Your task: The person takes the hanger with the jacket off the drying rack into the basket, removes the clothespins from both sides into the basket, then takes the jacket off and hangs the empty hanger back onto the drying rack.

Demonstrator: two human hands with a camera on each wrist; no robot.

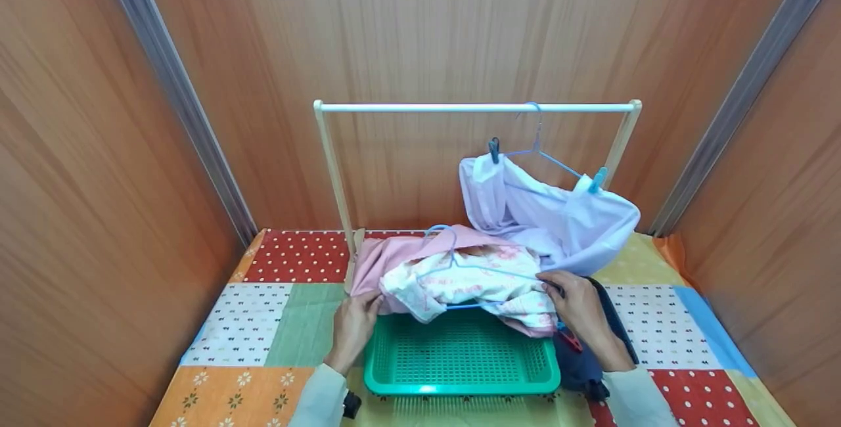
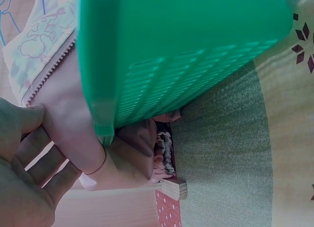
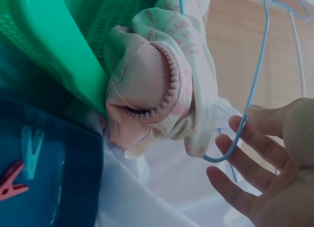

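A pink garment (image 1: 394,249) with a white, pink-printed inside (image 1: 489,266) lies bunched over the back of a green basket (image 1: 460,389). A blue clothes hanger (image 1: 453,259) lies across it, hook toward the rack. My left hand (image 1: 355,328) pinches the garment's left edge, thumb in front and fingers behind. In the left wrist view, a toothed trim (image 2: 51,72) runs along the pink cloth close to the thumb. My right hand (image 1: 578,305) pinches the hanger's right end, and its wire (image 3: 252,92) passes between thumb and forefinger in the right wrist view.
Behind stands a rack with a white rail (image 1: 420,108). From it hangs a lilac garment (image 1: 558,217) on another hanger, held by a dark clothespin (image 1: 494,150) and a blue clothespin (image 1: 598,180). A dark blue tray (image 3: 68,163) with clothespins sits right of the basket. Wooden walls enclose the patterned cloth.
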